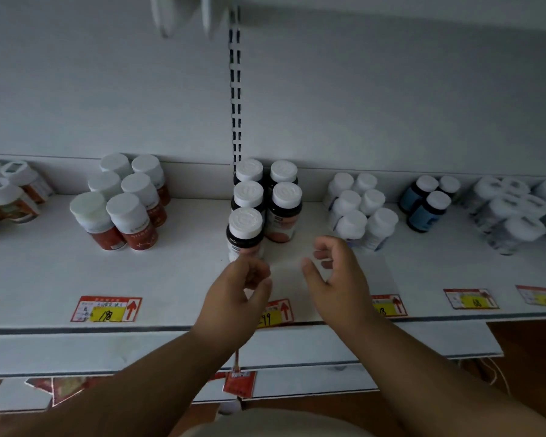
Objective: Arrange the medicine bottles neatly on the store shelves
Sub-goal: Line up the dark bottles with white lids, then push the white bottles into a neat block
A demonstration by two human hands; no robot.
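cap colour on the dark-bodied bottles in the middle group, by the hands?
White, with an embossed top, on the dark medicine bottles. Shows best in the head view, the only one.

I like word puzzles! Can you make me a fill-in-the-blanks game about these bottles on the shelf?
1. The dark bottles in front of the hands number ____.
2. Every bottle's cap is coloured ____.
3. The left hand and right hand hold ____.
4. The arrows on the price tags are coloured ____.

Missing words: five; white; nothing; red
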